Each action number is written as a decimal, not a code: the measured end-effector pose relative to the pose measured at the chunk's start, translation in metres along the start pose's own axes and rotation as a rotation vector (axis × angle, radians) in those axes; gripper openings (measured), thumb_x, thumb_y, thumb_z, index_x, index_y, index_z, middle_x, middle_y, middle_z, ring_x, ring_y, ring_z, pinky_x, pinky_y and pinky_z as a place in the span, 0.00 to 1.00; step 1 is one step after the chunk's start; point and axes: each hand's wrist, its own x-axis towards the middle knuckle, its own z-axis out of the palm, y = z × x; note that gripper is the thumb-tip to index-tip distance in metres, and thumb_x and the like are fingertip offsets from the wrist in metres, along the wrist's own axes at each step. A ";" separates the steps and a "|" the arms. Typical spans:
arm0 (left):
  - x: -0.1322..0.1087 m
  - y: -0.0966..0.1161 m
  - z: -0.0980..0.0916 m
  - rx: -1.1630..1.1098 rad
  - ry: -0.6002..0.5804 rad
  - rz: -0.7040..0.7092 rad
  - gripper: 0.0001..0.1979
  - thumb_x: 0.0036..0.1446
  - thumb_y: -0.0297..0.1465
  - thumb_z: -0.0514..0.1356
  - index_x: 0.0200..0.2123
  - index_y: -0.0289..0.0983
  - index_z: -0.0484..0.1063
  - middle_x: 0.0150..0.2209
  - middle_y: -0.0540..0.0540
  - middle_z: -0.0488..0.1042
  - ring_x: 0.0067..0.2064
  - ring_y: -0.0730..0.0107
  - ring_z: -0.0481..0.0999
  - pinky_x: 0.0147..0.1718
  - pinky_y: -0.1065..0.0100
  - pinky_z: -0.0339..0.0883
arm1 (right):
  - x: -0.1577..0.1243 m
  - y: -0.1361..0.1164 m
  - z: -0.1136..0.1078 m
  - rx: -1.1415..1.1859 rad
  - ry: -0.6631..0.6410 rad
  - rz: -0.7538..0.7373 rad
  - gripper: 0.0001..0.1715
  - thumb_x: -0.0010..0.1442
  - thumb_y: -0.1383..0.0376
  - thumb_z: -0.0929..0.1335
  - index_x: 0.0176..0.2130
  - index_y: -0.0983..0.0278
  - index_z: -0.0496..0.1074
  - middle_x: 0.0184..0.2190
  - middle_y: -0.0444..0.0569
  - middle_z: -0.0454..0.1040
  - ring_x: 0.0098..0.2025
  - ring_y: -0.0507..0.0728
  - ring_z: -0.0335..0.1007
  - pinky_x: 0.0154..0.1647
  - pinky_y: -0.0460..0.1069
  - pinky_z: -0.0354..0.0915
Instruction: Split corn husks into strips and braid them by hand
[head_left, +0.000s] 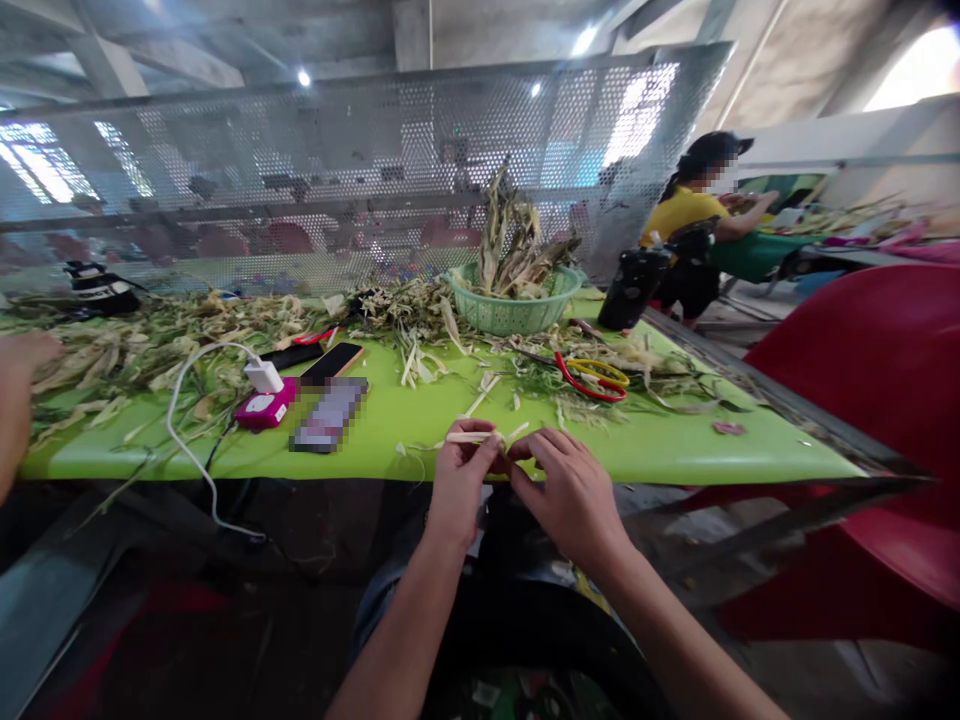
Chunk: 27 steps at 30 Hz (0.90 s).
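Observation:
In front of me, at the table's near edge, my left hand point(466, 470) is closed on a pale strip of dried husk point(466, 437), which sticks out flat to the left. My right hand point(559, 470) meets it from the right, its thumb and fingertips pinched at the strip's other end, where a short pale piece points up. The exact grip of the fingertips is partly hidden. Just beyond the hands, a thin pale strip point(482, 393) lies on the green tabletop point(405, 440). Scissors with red and yellow handles point(592, 378) rest among husk scraps to the right.
A green basket point(506, 312) holds dried husks point(514, 235). Left lie two phones point(330, 412), a pink power block point(266, 405) with a white charger, and husk piles point(172, 340). A black bottle point(630, 285) stands right. Another person's hand point(26, 355) shows far left; someone in yellow point(682, 215) works behind.

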 end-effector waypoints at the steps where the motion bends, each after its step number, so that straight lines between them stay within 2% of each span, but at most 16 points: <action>1: 0.000 0.001 -0.001 0.005 -0.022 -0.001 0.16 0.49 0.38 0.66 0.40 0.38 0.69 0.31 0.52 0.70 0.32 0.75 0.70 0.34 0.72 0.66 | 0.000 0.001 -0.001 0.049 -0.018 0.005 0.04 0.59 0.66 0.66 0.31 0.60 0.68 0.32 0.50 0.72 0.36 0.60 0.67 0.38 0.52 0.59; 4: 0.001 0.002 -0.003 0.027 -0.104 -0.014 0.19 0.47 0.37 0.68 0.42 0.38 0.70 0.34 0.50 0.72 0.34 0.74 0.71 0.35 0.71 0.67 | 0.000 0.004 -0.003 0.200 -0.059 0.023 0.05 0.61 0.66 0.64 0.32 0.60 0.68 0.33 0.49 0.72 0.36 0.59 0.68 0.36 0.51 0.60; 8: 0.003 0.002 -0.008 0.033 -0.159 -0.030 0.21 0.45 0.36 0.69 0.43 0.37 0.72 0.35 0.48 0.73 0.36 0.73 0.72 0.35 0.71 0.68 | -0.002 0.004 -0.006 0.263 -0.104 0.057 0.04 0.63 0.65 0.63 0.35 0.60 0.67 0.34 0.48 0.73 0.36 0.58 0.68 0.36 0.50 0.61; 18: 0.005 0.001 -0.011 0.086 -0.062 -0.011 0.17 0.46 0.36 0.69 0.39 0.35 0.75 0.32 0.48 0.74 0.33 0.75 0.71 0.35 0.72 0.66 | -0.007 -0.001 -0.014 0.093 -0.175 -0.020 0.10 0.65 0.63 0.61 0.31 0.60 0.63 0.30 0.48 0.71 0.31 0.56 0.67 0.32 0.49 0.59; 23: 0.006 0.004 -0.013 0.131 -0.053 0.023 0.17 0.48 0.36 0.68 0.40 0.35 0.73 0.33 0.48 0.73 0.34 0.73 0.71 0.36 0.71 0.65 | -0.013 0.000 -0.018 0.175 -0.216 0.007 0.09 0.64 0.63 0.63 0.31 0.61 0.66 0.30 0.46 0.72 0.31 0.55 0.67 0.31 0.48 0.59; 25: 0.006 0.006 -0.014 0.134 -0.068 0.051 0.17 0.47 0.36 0.69 0.39 0.36 0.71 0.34 0.49 0.71 0.36 0.73 0.71 0.36 0.72 0.64 | -0.013 0.002 -0.019 0.252 -0.192 0.026 0.08 0.65 0.62 0.63 0.34 0.61 0.68 0.31 0.46 0.72 0.32 0.54 0.67 0.33 0.47 0.60; 27: 0.005 0.008 -0.014 0.125 -0.085 0.065 0.17 0.46 0.35 0.69 0.37 0.37 0.69 0.33 0.51 0.70 0.36 0.75 0.70 0.37 0.73 0.64 | -0.012 0.005 -0.019 0.321 -0.095 0.052 0.07 0.65 0.61 0.64 0.38 0.61 0.69 0.35 0.47 0.71 0.31 0.53 0.66 0.33 0.47 0.60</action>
